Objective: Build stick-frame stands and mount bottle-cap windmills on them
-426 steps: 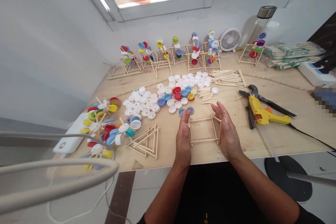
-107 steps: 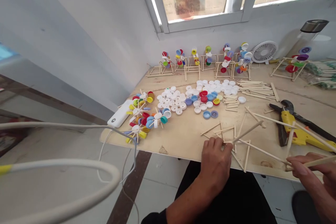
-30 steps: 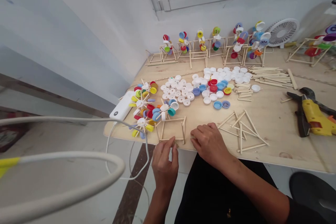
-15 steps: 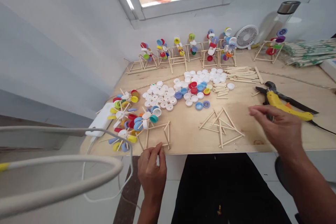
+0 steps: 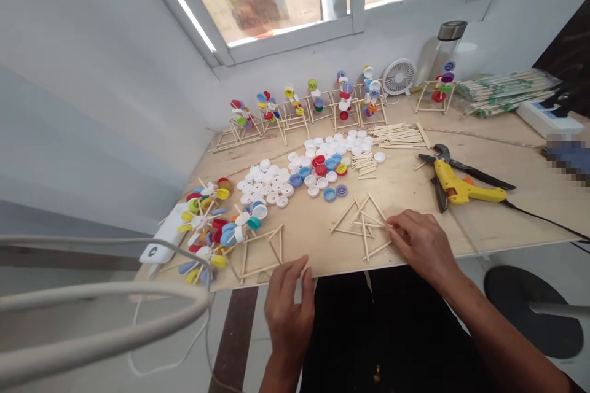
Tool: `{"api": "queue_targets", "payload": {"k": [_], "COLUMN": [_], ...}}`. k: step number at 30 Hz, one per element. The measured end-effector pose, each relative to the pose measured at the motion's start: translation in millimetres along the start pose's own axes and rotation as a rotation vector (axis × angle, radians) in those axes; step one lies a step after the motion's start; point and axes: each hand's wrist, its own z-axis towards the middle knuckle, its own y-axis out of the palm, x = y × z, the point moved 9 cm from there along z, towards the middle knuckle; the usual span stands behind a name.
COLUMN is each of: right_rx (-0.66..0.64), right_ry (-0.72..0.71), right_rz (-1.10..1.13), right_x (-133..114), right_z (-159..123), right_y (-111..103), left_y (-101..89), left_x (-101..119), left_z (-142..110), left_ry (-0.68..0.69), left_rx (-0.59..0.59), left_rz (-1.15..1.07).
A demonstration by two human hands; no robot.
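My right hand point(image 5: 421, 242) is closed, thumb and fingers pinched at the right corner of a triangular wooden stick frame point(image 5: 362, 230) lying near the table's front edge; the fingers hide that corner. My left hand point(image 5: 290, 307) hovers at the front edge with thumb and forefinger apart, holding nothing. Just left of it stands another wooden stick frame point(image 5: 244, 263), beside wheels made of coloured bottle caps point(image 5: 229, 233) and sticks. The yellow glue gun point(image 5: 461, 187) lies to the right of my right hand, next to black-handled pliers point(image 5: 486, 178).
White bottle caps point(image 5: 267, 181) and a few coloured ones lie mid-table, with loose sticks point(image 5: 399, 136) behind. Finished cap wheels on frames point(image 5: 343, 104) line the wall beside a small fan point(image 5: 399, 77). A white cable point(image 5: 138, 301) loops at the left; a power strip point(image 5: 548, 120) sits at right.
My right hand has come down and left from near the glue gun to the triangular stick frame. My left hand has let go of the left frame and moved right. The view has shifted.
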Motion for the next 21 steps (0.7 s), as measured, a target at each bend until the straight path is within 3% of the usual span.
{"api": "queue_targets", "payload": {"k": [6,9,16,21], "right_rx": [0.043,0.063,0.03,0.025], "right_ry": [-0.043,-0.043,-0.052,0.012], "right_rz": [-0.073,-0.113,-0.124,0.048], "right_x": [-3.9,-4.8,-8.1,6.9], "right_z": [2.8,5.7,12.1,13.8], "right_y": [1.8,2.7,8.4,-3.2], "left_y": [53.4,70.7,92.5,99.9], "left_x": [15.7,21.5,27.9,27.6], "left_z": [26.0,36.8,48.2,49.1], "left_ry": [0.001,0.011,0.043,0.046], "left_rx": [-0.159,-0.191,-0.228,-0.254], "left_rz": [-0.087,-0.061,0.03,0.029]}}
